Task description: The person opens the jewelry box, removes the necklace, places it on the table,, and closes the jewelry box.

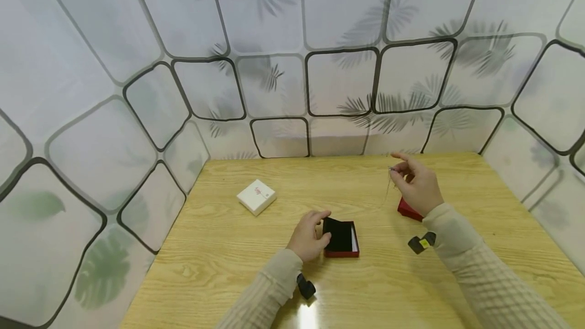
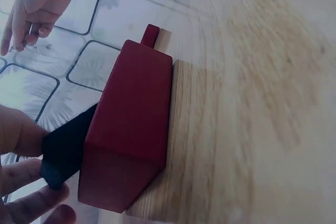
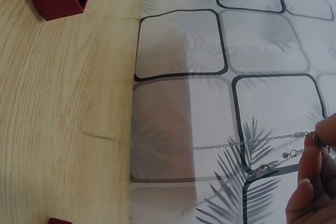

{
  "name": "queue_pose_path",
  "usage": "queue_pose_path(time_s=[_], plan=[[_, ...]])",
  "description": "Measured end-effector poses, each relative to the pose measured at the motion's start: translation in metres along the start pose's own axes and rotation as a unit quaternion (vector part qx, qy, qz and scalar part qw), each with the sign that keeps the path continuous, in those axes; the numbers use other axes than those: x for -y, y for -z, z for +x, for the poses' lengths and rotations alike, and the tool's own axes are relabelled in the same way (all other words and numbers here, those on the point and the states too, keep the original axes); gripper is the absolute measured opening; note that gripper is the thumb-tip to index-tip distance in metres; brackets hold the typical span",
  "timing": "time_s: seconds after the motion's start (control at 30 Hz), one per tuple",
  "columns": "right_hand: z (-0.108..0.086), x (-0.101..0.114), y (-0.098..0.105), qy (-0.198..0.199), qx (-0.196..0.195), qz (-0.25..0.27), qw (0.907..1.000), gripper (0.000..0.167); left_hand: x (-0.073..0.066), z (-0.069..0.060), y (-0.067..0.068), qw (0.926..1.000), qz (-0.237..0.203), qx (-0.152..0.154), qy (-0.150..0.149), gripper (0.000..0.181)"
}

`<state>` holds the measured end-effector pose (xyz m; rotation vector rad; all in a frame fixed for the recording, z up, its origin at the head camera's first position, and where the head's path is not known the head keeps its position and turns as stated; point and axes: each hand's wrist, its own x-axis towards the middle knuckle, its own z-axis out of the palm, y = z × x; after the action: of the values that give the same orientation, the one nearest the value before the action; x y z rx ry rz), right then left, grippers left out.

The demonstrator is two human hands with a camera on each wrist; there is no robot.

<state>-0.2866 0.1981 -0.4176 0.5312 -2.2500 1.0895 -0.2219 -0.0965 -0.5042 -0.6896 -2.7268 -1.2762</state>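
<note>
A silver chain necklace (image 3: pixel 226 145) hangs from my right hand (image 1: pixel 420 189), pinched near its clasp between thumb and fingertips. The hand is raised above the table's right side, over a red box part (image 1: pixel 408 210) that it partly hides. At the centre, my left hand (image 1: pixel 311 237) is at the left side of an open red jewellery box (image 1: pixel 343 255). Its thumb and fingers pinch a black pad (image 2: pixel 65 148), which is tilted partly up out of the box. A strip of white shows inside the box along its right side.
A small white box (image 1: pixel 257 196) with pinkish lettering sits at the back left of the wooden table (image 1: pixel 205 268). Patterned cloth (image 1: pixel 274 85) hangs around the back and sides. Black wrist devices (image 1: pixel 305 287) are worn at both cuffs.
</note>
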Motion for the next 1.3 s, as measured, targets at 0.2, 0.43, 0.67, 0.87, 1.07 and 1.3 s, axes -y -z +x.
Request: queue_pose_path(time_s=[0.2,0.43,0.67,0.87,1.07,1.3], plan=[[-0.001,-0.008,0.002,-0.032,0.001,0.018,0.9993,0.018,0.002,0.001,-0.002,0.9983,0.024,0.052,0.011,0.08],[-0.002,-0.01,0.004,-0.045,0.019,0.021,0.9986,0.01,0.0,0.0,-0.006,0.9937,0.048,0.1,0.015,0.111],[-0.001,-0.008,0.006,-0.032,0.046,0.024,0.9982,0.008,-0.001,-0.002,-0.006,0.9918,0.067,0.108,-0.011,0.103],[-0.003,0.007,0.018,-0.036,0.096,0.058,0.993,0.014,0.001,-0.002,-0.005,0.9906,0.063,0.118,-0.029,0.093],[-0.006,0.001,0.026,-0.035,0.148,0.102,0.9831,0.018,0.004,-0.002,-0.004,0.9899,0.054,0.124,-0.043,0.09],[-0.007,0.014,0.034,-0.006,0.196,0.117,0.9735,0.018,0.004,-0.002,-0.003,0.9904,0.036,0.128,-0.039,0.089]])
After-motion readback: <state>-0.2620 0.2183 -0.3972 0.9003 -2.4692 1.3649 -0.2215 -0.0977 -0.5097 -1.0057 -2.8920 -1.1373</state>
